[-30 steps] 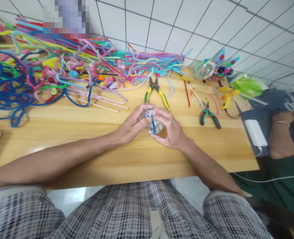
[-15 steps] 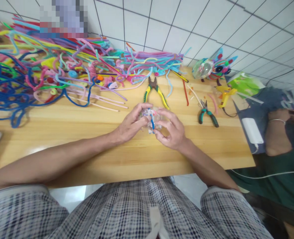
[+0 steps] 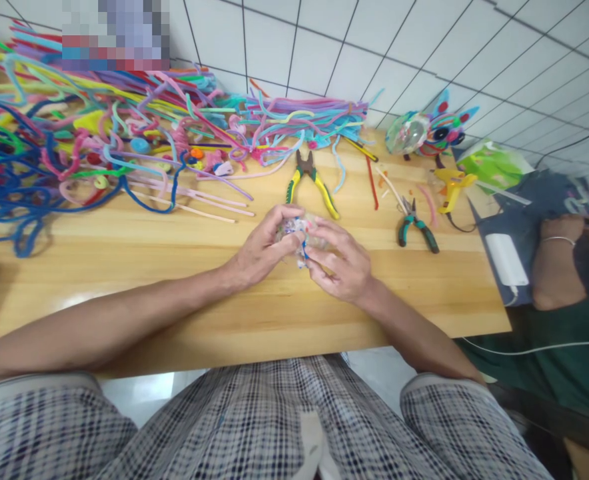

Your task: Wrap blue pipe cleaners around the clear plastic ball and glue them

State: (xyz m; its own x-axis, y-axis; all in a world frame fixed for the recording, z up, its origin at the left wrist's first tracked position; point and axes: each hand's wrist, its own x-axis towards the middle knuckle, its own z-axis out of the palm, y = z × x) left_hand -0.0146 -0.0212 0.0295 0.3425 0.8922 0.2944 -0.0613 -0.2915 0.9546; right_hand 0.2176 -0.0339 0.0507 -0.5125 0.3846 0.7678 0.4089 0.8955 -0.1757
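Between both hands is a small clear, crinkly-looking bundle with coloured bits in it; its exact kind cannot be made out. A short blue strip lies across its front. My left hand grips the bundle from the left, with the thumb pressed on its face. From the other side my right hand closes round it, thumb and fingertips at the blue strip. The fingers cover much of the bundle. Just beyond the hands lie yellow-and-green pliers, jaws pointing away and handles spread.
Tangled pipe cleaners cover the table's left and back. To the right lie green-handled pliers, a yellow glue gun and a colourful animal figure. A white power bank-like block and another person's arm are at far right.
My right thumb and fingertips have moved in closer on the blue strip, which shows less now. The left hand keeps its hold. The view has shifted slightly.
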